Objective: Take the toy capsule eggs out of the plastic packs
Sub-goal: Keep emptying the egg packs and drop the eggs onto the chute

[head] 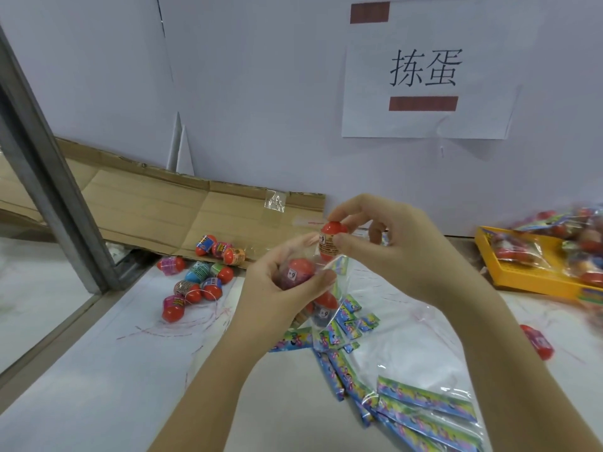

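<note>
We judge the job to be partly done, with a good share left. A cluster of loose eggs [199,275] lies on the white table [81,386] to the left, already out of their wrapping. Flattened emptied packs [424,402] with colourful header cards are scattered in front of us, and one stray egg [536,342] lies apart on the right. Further right, the yellow tray [535,286] holds a heap of full packs [522,249], blurred but plainly unopened, so many remain. The pack in hand is mid-way through. Our left hand [280,282] has its fingers curled round the clear plastic pack [341,272], gripping through the film a second egg [297,272]. A third egg [323,305] hangs lower in the bag, below the palm. Our right hand [391,246] pinches the red-topped egg [332,238] between thumb and forefinger, and the gap between them is only as wide as the egg itself. The other fingers are loosely bent behind it and hold nothing. That egg sits at the mouth of the pack, its red cap out in the air. Whether its labelled lower half has cleared the plastic we cannot tell. So this pack seems to have two more eggs to give up.
</note>
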